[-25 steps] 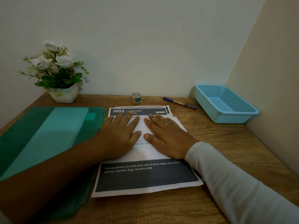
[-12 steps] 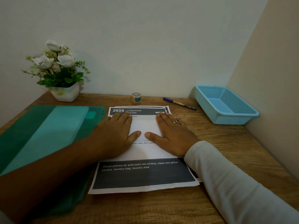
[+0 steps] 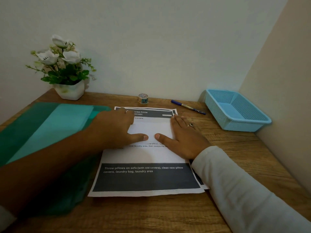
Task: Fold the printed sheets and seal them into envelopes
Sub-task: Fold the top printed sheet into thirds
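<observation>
Our left hand (image 3: 114,132) and right hand (image 3: 183,140) press flat on the printed sheets (image 3: 144,158), light, limp paper we'd lift by the edge farthest from the tape roll (image 3: 143,98).

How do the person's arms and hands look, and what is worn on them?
On the right, a long off-white sleeve reaches the wrist. The right hand has a ring on one finger. The left forearm is bare; some pale cloth shows at the lower left corner. The left hand is blurred, so I cannot tell whether it has a ring.
</observation>
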